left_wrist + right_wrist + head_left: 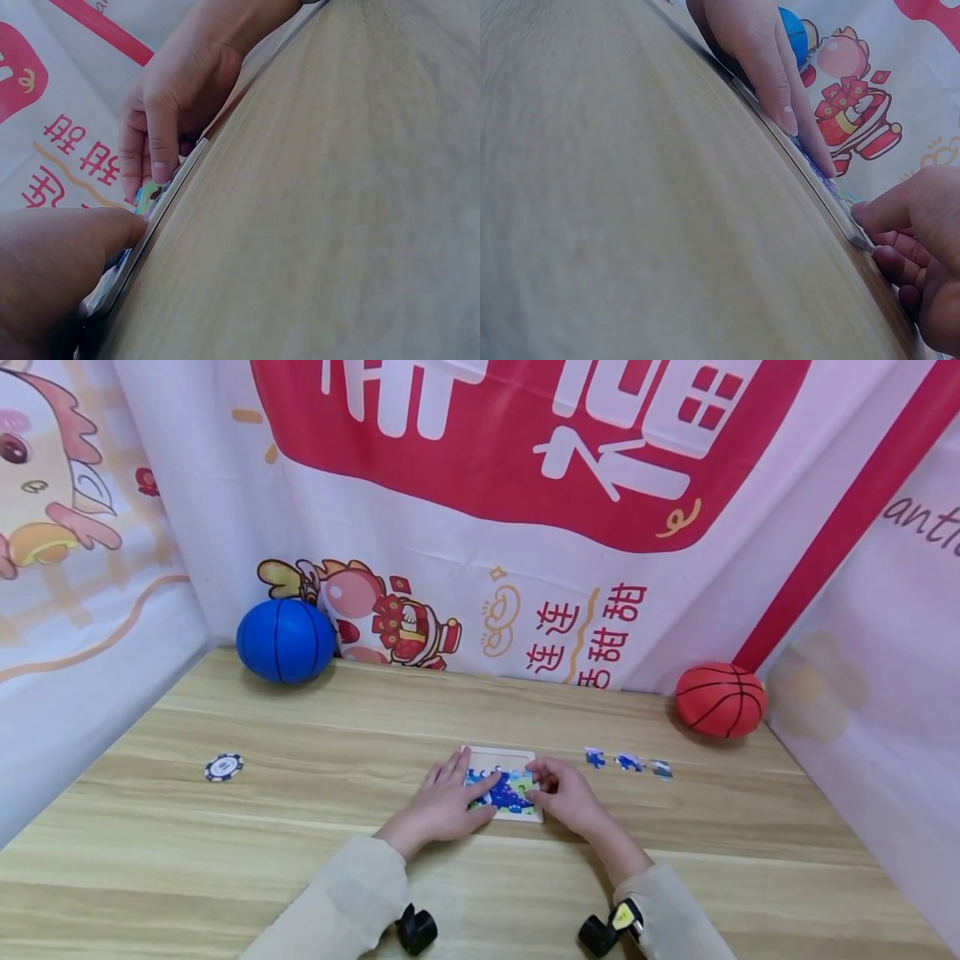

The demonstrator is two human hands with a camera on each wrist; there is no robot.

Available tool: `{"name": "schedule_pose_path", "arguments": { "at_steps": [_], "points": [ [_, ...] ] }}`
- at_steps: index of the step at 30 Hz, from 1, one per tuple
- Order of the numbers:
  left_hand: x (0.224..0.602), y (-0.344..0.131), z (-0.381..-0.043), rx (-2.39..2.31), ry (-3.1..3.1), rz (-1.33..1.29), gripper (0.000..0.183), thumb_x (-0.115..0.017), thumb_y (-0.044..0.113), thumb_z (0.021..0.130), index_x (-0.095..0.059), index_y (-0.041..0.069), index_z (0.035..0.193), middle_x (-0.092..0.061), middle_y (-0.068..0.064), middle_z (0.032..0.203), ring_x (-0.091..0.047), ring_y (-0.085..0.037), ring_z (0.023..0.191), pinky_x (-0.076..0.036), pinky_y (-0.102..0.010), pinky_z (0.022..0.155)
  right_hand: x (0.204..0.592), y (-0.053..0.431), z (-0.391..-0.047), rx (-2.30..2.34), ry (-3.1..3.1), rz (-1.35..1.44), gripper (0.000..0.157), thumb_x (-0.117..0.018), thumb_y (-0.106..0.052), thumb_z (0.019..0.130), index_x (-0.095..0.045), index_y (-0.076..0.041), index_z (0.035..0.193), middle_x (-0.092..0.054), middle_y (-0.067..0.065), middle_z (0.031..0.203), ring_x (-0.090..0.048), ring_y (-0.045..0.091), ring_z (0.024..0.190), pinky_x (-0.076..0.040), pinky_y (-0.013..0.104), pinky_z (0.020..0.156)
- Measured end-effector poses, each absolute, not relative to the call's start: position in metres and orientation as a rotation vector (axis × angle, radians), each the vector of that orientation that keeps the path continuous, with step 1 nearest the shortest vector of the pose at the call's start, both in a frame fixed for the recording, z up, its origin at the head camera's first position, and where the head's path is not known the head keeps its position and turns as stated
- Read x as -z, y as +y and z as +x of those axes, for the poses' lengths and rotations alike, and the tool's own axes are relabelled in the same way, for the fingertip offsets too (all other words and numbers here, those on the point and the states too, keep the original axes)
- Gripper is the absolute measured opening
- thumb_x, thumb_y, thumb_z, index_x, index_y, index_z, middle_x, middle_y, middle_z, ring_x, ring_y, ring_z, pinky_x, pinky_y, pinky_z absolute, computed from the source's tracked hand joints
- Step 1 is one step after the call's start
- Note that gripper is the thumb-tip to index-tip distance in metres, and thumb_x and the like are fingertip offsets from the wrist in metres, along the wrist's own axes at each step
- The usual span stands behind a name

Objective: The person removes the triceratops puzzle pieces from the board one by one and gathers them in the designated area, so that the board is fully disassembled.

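A shallow jigsaw tray (504, 755) lies on the table, its lower part filled with a blue and green picture (508, 793) and its upper part showing bare board. My left hand (444, 800) lies over the left side, fingers spread and touching the puzzle and its edge. At the right side, my right hand (568, 797) has its thumb and fingers curled about a green puzzle piece (148, 195); how far the piece sits in the picture is partly hidden by the fingers. Three loose puzzle pieces (628, 763) lie in a row beyond the right hand.
A round poker chip (224, 767) lies at the left of the wooden table (315, 827). A blue ball (286, 642) stands at the back left and a red ball (722, 700) at the back right. A printed cloth (480, 560) hangs behind the table.
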State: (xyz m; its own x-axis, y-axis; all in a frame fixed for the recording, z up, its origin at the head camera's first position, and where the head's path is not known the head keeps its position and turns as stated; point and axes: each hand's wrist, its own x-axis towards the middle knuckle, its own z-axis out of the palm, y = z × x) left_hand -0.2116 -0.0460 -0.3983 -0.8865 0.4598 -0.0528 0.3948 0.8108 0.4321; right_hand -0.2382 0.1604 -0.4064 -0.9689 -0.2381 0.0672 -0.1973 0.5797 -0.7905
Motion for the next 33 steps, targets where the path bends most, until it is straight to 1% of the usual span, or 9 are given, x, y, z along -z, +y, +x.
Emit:
{"name": "schedule_pose_path", "arguments": {
  "at_steps": [7, 14, 18, 21, 25, 33],
  "points": [
    [0.397, -0.046, -0.212, -0.629, 2.847, 0.68, 0.052, -0.039, 0.047, 0.087, -0.031, 0.026, 0.134, 0.001, -0.019, 0.141, 0.006, -0.03, 0.127, 0.0, -0.047, 0.099, 0.406, 0.159, -0.239, 1.384, 2.789, -0.378, 0.03, -0.064, 0.0, 0.074, -0.06, -0.006, 0.103, -0.053, 0.001, 0.081, -0.048, 0.016, 0.074, -0.042, 0.029, 0.068],
    [0.397, -0.045, -0.213, -0.62, 2.847, 0.695, 0.053, -0.039, 0.047, 0.087, -0.031, 0.026, 0.134, 0.001, -0.019, 0.141, 0.005, -0.031, 0.127, 0.0, -0.047, 0.099, 0.401, 0.162, -0.242, 1.405, 2.781, -0.327, 0.027, -0.064, -0.001, 0.075, -0.061, -0.005, 0.102, -0.053, 0.002, 0.078, -0.047, 0.016, 0.072, -0.041, 0.028, 0.062],
    [0.397, -0.045, -0.213, -0.634, 2.835, 0.682, 0.053, -0.038, 0.048, 0.087, -0.03, 0.027, 0.134, 0.002, -0.018, 0.141, 0.006, -0.03, 0.127, 0.001, -0.047, 0.099, 0.394, 0.167, -0.243, 1.457, 2.753, -0.311, 0.028, -0.063, 0.0, 0.075, -0.062, -0.005, 0.103, -0.055, 0.003, 0.078, -0.047, 0.018, 0.072, -0.041, 0.028, 0.059],
    [0.396, -0.045, -0.212, -0.649, 2.829, 0.673, 0.053, -0.039, 0.047, 0.087, -0.03, 0.027, 0.134, 0.003, -0.018, 0.141, 0.007, -0.03, 0.127, 0.002, -0.046, 0.099, 0.387, 0.174, -0.243, 1.491, 2.714, -0.309, 0.029, -0.062, 0.0, 0.076, -0.061, -0.003, 0.105, -0.056, 0.006, 0.082, -0.049, 0.019, 0.075, -0.041, 0.029, 0.063],
    [0.397, -0.045, -0.212, -0.661, 2.833, 0.679, 0.052, -0.04, 0.046, 0.087, -0.031, 0.026, 0.134, 0.002, -0.019, 0.141, 0.006, -0.03, 0.127, 0.001, -0.047, 0.099, 0.378, 0.189, -0.242, 1.53, 2.661, -0.261, 0.031, -0.062, -0.003, 0.077, -0.059, -0.003, 0.108, -0.057, 0.007, 0.087, -0.049, 0.019, 0.08, -0.041, 0.029, 0.068],
    [0.399, -0.045, -0.211, -0.677, 2.831, 0.681, 0.051, -0.04, 0.045, 0.087, -0.032, 0.026, 0.134, 0.002, -0.019, 0.141, 0.005, -0.031, 0.127, 0.001, -0.047, 0.099, 0.358, 0.224, -0.231, 1.614, 2.679, -0.315, 0.031, -0.058, -0.002, 0.081, -0.054, 0.006, 0.111, -0.053, 0.013, 0.09, -0.047, 0.019, 0.082, -0.044, 0.024, 0.067]
  ]
}}
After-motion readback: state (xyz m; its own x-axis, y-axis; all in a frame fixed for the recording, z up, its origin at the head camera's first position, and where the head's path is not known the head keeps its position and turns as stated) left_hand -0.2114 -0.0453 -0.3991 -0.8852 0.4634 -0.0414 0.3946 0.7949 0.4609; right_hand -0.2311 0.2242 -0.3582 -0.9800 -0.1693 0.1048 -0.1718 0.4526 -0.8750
